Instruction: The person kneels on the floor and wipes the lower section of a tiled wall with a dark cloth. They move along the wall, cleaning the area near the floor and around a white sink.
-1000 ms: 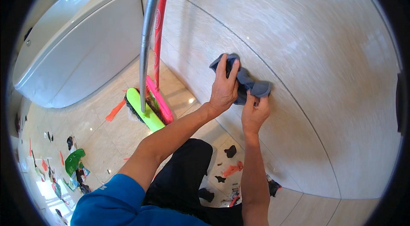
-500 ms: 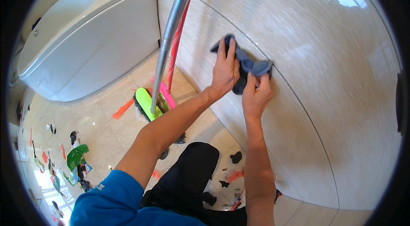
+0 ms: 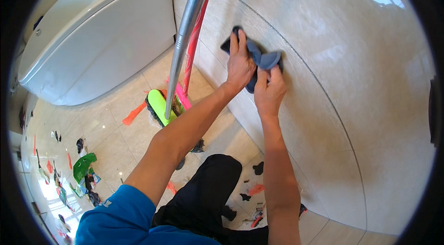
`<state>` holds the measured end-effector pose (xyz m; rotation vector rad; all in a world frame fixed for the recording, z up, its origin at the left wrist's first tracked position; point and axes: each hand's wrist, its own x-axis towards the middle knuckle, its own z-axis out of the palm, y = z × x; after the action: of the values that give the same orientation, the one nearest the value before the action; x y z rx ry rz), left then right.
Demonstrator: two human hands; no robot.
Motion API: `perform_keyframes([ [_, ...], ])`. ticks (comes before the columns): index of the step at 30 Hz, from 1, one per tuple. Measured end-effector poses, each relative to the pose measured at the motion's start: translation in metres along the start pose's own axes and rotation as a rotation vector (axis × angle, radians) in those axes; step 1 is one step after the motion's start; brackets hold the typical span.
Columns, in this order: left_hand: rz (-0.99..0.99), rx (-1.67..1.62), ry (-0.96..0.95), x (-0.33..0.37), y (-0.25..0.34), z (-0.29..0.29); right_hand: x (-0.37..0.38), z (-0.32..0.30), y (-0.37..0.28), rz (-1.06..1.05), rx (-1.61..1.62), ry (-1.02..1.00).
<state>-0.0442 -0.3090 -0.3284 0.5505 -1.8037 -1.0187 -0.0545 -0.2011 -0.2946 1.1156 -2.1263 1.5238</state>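
Note:
A dark cloth [image 3: 268, 61] with a blue-grey side lies bunched against the glossy tiled wall [image 3: 323, 27]. My left hand [image 3: 241, 68] presses its left part with the index and middle fingers stretched over it; the thumb is hidden. Below the cloth's right end, my right hand [image 3: 269, 93] pinches its lower edge between thumb and fingers. Part of the cloth is folded over on itself, and a darker piece hangs between the two hands.
Left of my arms stand a metal-handled green broom [image 3: 159, 105] and a red-handled pink brush [image 3: 183, 97]. A white bathtub [image 3: 106, 46] fills the upper left. Scraps, including a green wrapper [image 3: 83, 165] and orange pieces [image 3: 133, 113], litter the tiled floor [image 3: 111, 138].
Both hands and the cloth have shifted a little up and to the left in the view. My grip on the cloth looks the same. The view has also tilted slightly.

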Motion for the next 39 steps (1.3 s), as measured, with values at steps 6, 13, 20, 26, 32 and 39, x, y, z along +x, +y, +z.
perform_keyframes([
  [6,0.015,0.126,0.032,-0.092,-0.037,0.040,-0.081,-0.025,0.054,0.165,-0.106,-0.026],
  [13,-0.217,-0.034,-0.055,-0.192,0.017,0.081,-0.163,-0.107,0.096,0.388,-0.127,0.049],
  [20,-0.075,0.009,-0.013,-0.164,-0.034,0.064,-0.148,-0.066,0.100,0.333,-0.038,0.042],
  [26,-0.066,0.153,0.001,-0.088,-0.101,0.034,-0.101,0.014,0.087,0.363,-0.016,-0.056],
  [32,-0.346,0.139,-0.197,-0.162,-0.096,0.069,-0.155,-0.017,0.120,0.445,-0.093,0.035],
  [39,-0.463,-0.126,-0.184,-0.277,-0.009,0.127,-0.234,-0.133,0.146,0.549,-0.073,0.196],
])
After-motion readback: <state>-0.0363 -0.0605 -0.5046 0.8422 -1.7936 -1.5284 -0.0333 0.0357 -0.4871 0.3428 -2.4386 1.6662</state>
